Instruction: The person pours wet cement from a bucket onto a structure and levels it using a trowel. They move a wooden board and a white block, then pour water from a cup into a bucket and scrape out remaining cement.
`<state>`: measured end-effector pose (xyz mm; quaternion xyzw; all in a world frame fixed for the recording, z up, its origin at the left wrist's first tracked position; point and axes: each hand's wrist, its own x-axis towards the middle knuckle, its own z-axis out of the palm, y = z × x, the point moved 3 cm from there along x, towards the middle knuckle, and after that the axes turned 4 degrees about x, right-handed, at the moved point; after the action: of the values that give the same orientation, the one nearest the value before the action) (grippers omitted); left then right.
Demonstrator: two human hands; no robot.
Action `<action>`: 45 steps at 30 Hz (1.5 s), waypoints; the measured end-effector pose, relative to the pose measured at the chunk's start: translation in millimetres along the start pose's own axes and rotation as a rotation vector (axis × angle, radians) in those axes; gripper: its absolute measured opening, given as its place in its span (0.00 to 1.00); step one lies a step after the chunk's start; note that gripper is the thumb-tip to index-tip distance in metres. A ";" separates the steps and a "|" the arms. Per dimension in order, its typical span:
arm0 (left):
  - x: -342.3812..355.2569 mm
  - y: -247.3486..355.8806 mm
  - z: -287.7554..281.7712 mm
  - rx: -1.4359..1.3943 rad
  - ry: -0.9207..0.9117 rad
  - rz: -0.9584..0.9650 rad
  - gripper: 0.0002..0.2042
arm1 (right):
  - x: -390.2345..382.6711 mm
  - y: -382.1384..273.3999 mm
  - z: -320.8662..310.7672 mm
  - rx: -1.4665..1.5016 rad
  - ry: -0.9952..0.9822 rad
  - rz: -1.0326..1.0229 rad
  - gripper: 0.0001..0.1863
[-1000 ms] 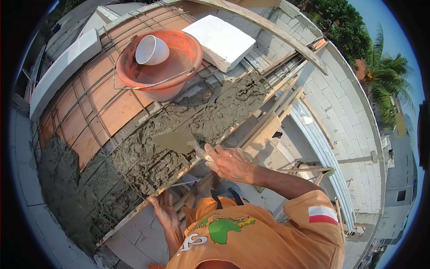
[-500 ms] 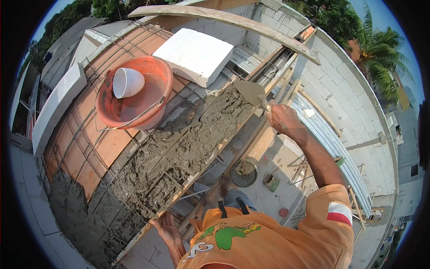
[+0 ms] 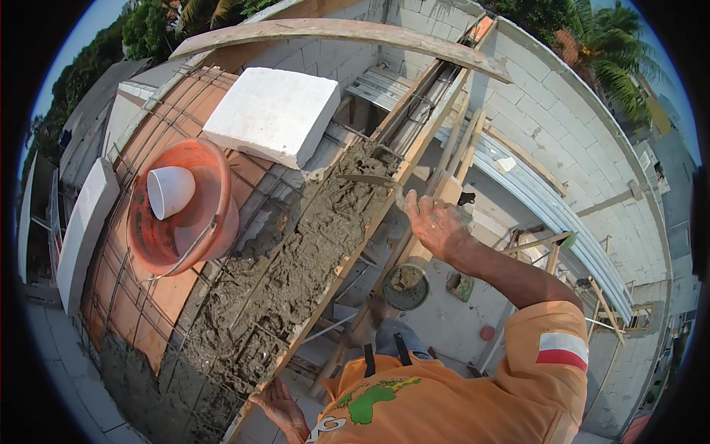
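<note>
One trowel point(image 3: 366, 179), its blade seen nearly edge-on, stood at the far end of a strip of wet grey concrete point(image 3: 296, 251), held in the closed fingers of a worker's right hand point(image 3: 440, 228); whether the steel touched the surface could not be told. The tool looked light and stiff, its handle, mostly hidden by the fingers, the natural place to take hold, though wet mix could have made it slippery. The concrete seemed heavy, soft and sticky, better suited to the blade than to bare skin. Nearer the body, the left hand point(image 3: 283, 411) lay open and gripped nothing, its fingertips at the edge of the timber board point(image 3: 347, 270) that bordered the mix. Across the strip, steel bars point(image 3: 244, 177) crossed an orange-brown panel point(image 3: 140, 325), where an orange bucket point(image 3: 230, 226) of cloudy water, a white cup point(image 3: 171, 194) inside it, stood near a white block point(image 3: 274, 111). Farther out, a weathered plank point(image 3: 333, 31) crossed the top, and a palm point(image 3: 621, 59) rose beyond pale block walls point(image 3: 547, 133).
</note>
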<state>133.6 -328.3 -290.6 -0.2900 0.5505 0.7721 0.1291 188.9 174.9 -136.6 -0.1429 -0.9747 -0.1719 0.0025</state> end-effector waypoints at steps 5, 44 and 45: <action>-6.6 1.0 7.1 0.033 0.034 0.005 0.51 | -24.4 13.7 -12.9 -0.018 0.139 -0.097 0.28; 23.7 7.7 19.1 0.619 0.244 -0.117 0.49 | -317.8 -150.6 631.9 0.725 -0.856 1.002 0.08; 26.3 8.0 20.7 0.639 0.252 -0.118 0.49 | -314.3 -160.3 646.7 0.747 -0.925 0.951 0.09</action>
<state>102.2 -315.2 -295.3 -0.3591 0.7584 0.5100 0.1889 474.1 160.5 -815.6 -0.5946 -0.7033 0.2663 -0.2843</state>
